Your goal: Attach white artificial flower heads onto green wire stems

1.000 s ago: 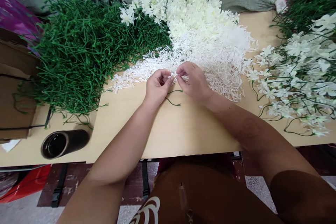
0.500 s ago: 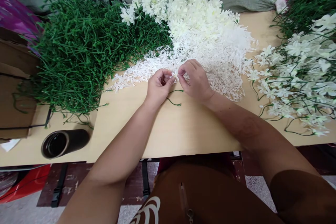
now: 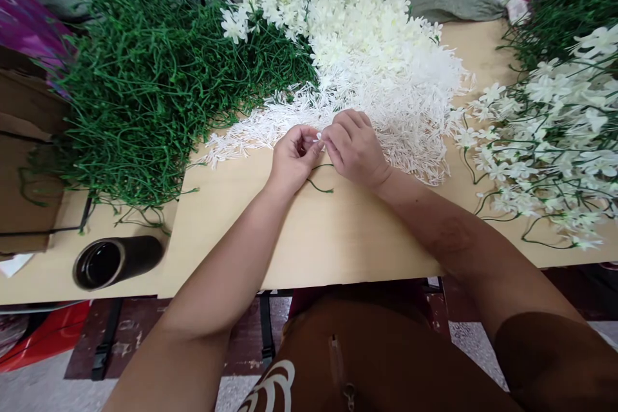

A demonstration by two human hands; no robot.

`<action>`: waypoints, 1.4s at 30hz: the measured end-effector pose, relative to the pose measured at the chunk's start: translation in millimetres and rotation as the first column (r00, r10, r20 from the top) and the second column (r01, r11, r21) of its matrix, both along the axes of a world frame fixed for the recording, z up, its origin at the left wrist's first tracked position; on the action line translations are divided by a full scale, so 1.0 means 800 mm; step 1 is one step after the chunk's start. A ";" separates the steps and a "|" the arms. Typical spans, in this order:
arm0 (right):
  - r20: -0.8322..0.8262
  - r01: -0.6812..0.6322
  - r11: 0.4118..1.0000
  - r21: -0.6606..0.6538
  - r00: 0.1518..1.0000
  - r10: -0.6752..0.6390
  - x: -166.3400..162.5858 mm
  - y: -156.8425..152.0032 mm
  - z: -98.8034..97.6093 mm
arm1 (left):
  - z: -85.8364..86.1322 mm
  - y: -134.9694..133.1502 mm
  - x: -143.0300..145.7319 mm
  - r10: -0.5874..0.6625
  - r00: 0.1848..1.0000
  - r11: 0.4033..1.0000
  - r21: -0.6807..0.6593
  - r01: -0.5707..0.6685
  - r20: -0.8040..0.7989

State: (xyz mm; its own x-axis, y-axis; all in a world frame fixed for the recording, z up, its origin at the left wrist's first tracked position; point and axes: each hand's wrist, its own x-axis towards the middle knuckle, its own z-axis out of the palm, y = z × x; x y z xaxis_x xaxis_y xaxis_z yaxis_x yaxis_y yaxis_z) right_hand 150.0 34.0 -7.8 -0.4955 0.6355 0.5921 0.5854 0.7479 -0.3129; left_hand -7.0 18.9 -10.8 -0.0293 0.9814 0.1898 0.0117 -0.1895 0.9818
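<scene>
Above the middle of the table, a small white artificial flower (image 3: 318, 136) sits mostly hidden between my fingertips. My left hand (image 3: 292, 158) is closed, pinching it between thumb and forefinger. My right hand (image 3: 356, 147) comes in from the other side, its thumb and fingertips pressed together on the same flower. Two thin green stems (image 3: 319, 189) show just below my hands, their left ends hidden by my left hand. Right behind my hands spreads a pile of thin white stamen-like pieces (image 3: 410, 116).
A heap of green stems (image 3: 140, 90) covers the left side. White flower heads (image 3: 352, 6) are piled at the back. Finished-looking stemmed white flowers (image 3: 545, 141) lie at right. A dark cylinder (image 3: 140, 257) rests near the front left edge, beside a cardboard box (image 3: 29, 161).
My right hand has moved slightly left, closing in on my left hand. Its fingers now cover more of the flower. My left hand has hardly moved.
</scene>
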 end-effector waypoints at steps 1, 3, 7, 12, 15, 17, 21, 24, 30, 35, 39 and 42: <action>-0.004 0.002 1.000 0.006 1.000 -0.002 0.000 0.001 -0.001 | 0.000 0.000 0.000 -0.001 1.000 1.000 0.001 0.001 0.001; -0.029 0.019 1.000 0.017 0.999 -0.018 0.001 0.002 -0.003 | -0.001 0.001 0.000 -0.001 1.000 1.000 -0.003 0.001 -0.001; -0.098 0.047 0.999 -0.012 0.994 -0.048 0.001 0.004 -0.007 | 0.000 0.001 -0.001 0.006 1.000 1.000 -0.022 -0.007 -0.027; -0.169 0.002 0.997 -0.074 0.985 -0.015 -0.004 0.002 -0.009 | 0.002 0.001 -0.001 0.017 0.999 0.999 -0.028 -0.018 -0.034; -0.223 -0.020 0.993 -0.120 0.975 -0.007 -0.005 0.001 -0.009 | 0.002 0.000 -0.002 -0.004 0.999 1.000 0.015 0.005 -0.046; -0.286 -0.042 0.986 -0.161 0.958 -0.006 -0.005 0.000 -0.009 | 0.002 -0.001 -0.003 -0.027 0.998 0.998 0.052 0.030 -0.060; -0.472 -0.151 0.943 -0.296 0.882 -0.007 -0.005 0.003 -0.010 | 0.003 -0.002 -0.005 -0.072 0.997 0.993 0.092 0.074 -0.025; -0.583 -0.238 0.880 -0.411 0.811 -0.053 -0.005 0.007 -0.008 | 0.002 0.000 -0.007 -0.081 0.996 0.993 0.091 0.079 0.028; -0.710 -0.393 0.747 -0.536 0.689 -0.147 -0.002 0.010 0.000 | -0.002 0.006 -0.007 -0.011 0.999 1.000 0.023 0.010 0.032; -0.729 -0.427 0.713 -0.557 0.663 -0.172 -0.004 0.005 0.005 | 0.002 0.002 -0.004 -0.034 0.996 0.998 -0.047 0.038 0.086; -0.708 -0.423 0.717 -0.554 0.693 -0.139 -0.007 0.002 0.005 | 0.008 0.000 -0.004 -0.057 0.990 0.994 -0.085 0.068 0.128; -0.700 -0.431 0.718 -0.546 0.706 -0.108 -0.009 0.001 0.004 | 0.012 -0.001 -0.006 -0.084 0.985 0.991 -0.090 0.098 0.148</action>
State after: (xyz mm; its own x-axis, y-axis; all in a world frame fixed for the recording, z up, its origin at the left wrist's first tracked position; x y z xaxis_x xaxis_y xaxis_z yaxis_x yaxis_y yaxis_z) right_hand 143.0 34.8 -4.5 -0.2915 0.9170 0.2721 -0.0851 0.2585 -0.9623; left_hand -12.1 18.1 -1.0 0.0412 0.9947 0.0938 -0.1433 -0.0870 0.9858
